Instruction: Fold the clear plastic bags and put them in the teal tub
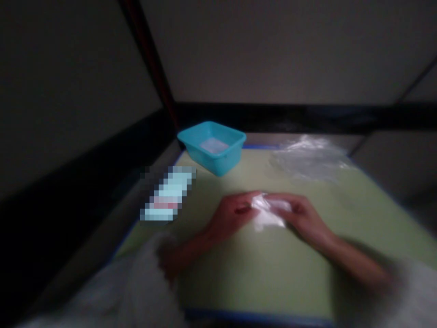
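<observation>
Both hands meet over the middle of a yellow-green table [259, 273]. Between them is a small, shiny, whitish clear plastic bag [268, 222], crumpled and slightly blurred. My left hand [234, 212] is closed on the bag's left side, thumb and fingers pinching it. From the other side, my right hand [295, 209] grips the bag with its fingers curled. Whether anything lies inside the bag, I cannot tell. Beyond my left hand stands a turquoise plastic basket [218, 164] with a pale, flat item [214, 146] in it.
A heap of clear plastic bags [310, 157] lies at the back right of the table. On the left edge is a pixelated, bright, phone-like rectangle [170, 191]. Blue edging borders the table, and dark-banded walls stand behind and to the left.
</observation>
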{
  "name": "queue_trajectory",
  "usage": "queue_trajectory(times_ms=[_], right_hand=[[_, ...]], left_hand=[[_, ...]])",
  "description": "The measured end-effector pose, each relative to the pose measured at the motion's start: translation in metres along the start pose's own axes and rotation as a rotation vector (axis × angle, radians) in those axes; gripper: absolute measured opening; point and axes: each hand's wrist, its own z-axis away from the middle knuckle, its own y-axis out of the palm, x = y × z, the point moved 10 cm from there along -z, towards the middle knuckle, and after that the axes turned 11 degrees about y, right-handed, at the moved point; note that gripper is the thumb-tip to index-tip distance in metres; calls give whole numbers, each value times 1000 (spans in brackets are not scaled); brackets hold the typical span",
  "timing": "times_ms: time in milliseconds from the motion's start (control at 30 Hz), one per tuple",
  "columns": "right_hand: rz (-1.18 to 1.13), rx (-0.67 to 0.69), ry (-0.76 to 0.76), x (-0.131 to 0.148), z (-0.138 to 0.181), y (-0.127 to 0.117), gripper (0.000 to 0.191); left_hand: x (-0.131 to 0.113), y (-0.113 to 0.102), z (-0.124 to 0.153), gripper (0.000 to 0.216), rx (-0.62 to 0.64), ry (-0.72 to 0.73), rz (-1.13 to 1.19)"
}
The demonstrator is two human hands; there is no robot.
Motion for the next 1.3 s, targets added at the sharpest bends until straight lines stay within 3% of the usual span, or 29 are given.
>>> queue_trajectory(times_ms=[133,367,700,1000,1300], right_hand=[[49,28,-43,7,2,5,24],[-3,17,3,1,1,1,20],[84,43,-1,-4,-3,4,25],[15,51,-2,-6,-3,6,39],[17,-15,-10,-7,-4,-2,52]], left_hand=[[0,-2,-2,26,19,42,-71],[9,-2,-2,23,-2,-21,-9],[29,5,1,40,28,-144,187],[18,3,2,53,-23,-188,249],[15,2,1,66,6,-179,229]])
